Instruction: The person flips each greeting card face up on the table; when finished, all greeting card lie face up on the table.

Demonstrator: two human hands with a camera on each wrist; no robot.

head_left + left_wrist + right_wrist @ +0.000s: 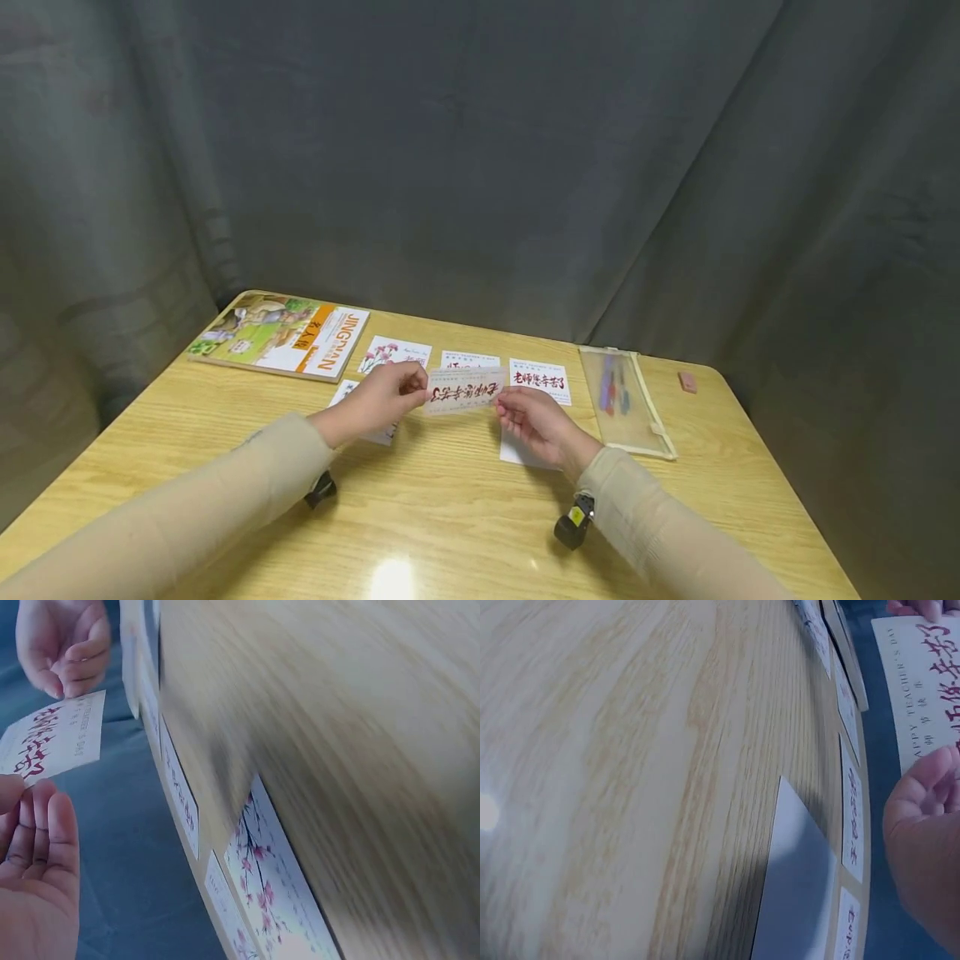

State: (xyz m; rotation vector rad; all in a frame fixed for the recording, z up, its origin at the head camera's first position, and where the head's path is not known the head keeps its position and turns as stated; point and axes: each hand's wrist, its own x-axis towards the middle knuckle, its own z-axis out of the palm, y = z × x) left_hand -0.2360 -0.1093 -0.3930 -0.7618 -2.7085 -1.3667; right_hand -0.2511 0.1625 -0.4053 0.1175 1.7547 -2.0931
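Observation:
Both hands hold a greeting card [463,390] with dark red calligraphy, raised over the table. My left hand [378,400] pinches one end between thumb and fingers; the right hand [543,421] pinches the opposite end. Printed "Teacher's Day" lettering shows on the card [904,690] in the right wrist view. Behind it lie a pink flower card [393,350], a partly covered card [471,359] and another red-lettered card [540,383]. A blank white card [521,451] sits partly under the right hand. Blossom branches decorate a card [270,892] below the left hand.
A picture-covered book [281,337] lies at the back left of the wooden table [450,517]. To the right are a translucent zip pouch [633,417] with pens inside and a small pink eraser-like block [687,382]. Dark curtains [450,167] hang behind.

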